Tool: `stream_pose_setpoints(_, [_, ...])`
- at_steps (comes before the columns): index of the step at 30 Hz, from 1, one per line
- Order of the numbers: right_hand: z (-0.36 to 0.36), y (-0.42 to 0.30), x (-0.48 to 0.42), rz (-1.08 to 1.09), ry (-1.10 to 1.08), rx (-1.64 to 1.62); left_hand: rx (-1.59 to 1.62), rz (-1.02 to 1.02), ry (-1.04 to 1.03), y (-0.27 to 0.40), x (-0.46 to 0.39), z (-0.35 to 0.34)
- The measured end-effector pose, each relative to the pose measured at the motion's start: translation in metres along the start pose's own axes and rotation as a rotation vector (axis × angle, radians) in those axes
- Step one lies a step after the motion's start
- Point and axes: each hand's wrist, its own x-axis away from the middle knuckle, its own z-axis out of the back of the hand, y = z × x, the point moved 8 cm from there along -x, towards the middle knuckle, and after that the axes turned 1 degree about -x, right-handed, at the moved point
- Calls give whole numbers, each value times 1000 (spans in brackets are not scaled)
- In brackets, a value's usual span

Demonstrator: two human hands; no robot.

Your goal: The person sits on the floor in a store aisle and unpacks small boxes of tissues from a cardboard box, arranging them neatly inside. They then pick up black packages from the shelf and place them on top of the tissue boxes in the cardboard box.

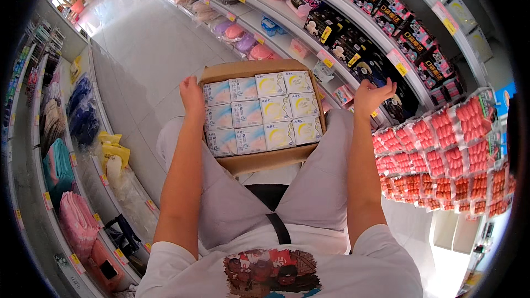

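An open cardboard box (265,163) stands between the person's knees, packed with rows of small sanitary-pad packs. The packs on its left side are blue and pink (247,114); those on its right are white with a yellow crescent (275,108). My left hand (191,94) is at the box's upper left edge, its fingers curled; whether it grips the cardboard cannot be told. To the right of the box, my right hand (372,94) is raised in front of the shelf with black packages (368,60). Its fingers are bent and apart, and nothing shows in them.
Shelves with price tags (401,66) curve along the right, holding black and pink packs (416,39). Bagged red sausages (439,161) hang at the right. Shelves on the left hold folded pink textiles (78,225) and yellow packages (114,153). Tiled floor (136,49) runs between.
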Motion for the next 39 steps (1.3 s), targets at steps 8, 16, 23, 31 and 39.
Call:
stream_pose_setpoints(8, [-15, -6, -8, -24, -49, -20, 160, 112, 89, -11, 5, 11])
stream_pose_setpoints(16, [-12, 8, -16, -96, -11, 101, 234, 171, 57, -13, 8, 21])
stream_pose_setpoints(23, [-41, -20, 20, -2, -210, -270, 36, 73, -3, -11, 21, 10])
stream_pose_setpoints(31, [-33, -4, -12, -133, -189, 149, -123, 9, -22, -6, 23, 7])
stream_pose_setpoints(39, [-22, 20, -6, -119, -192, 129, -68, -3, -34, -11, 18, 4])
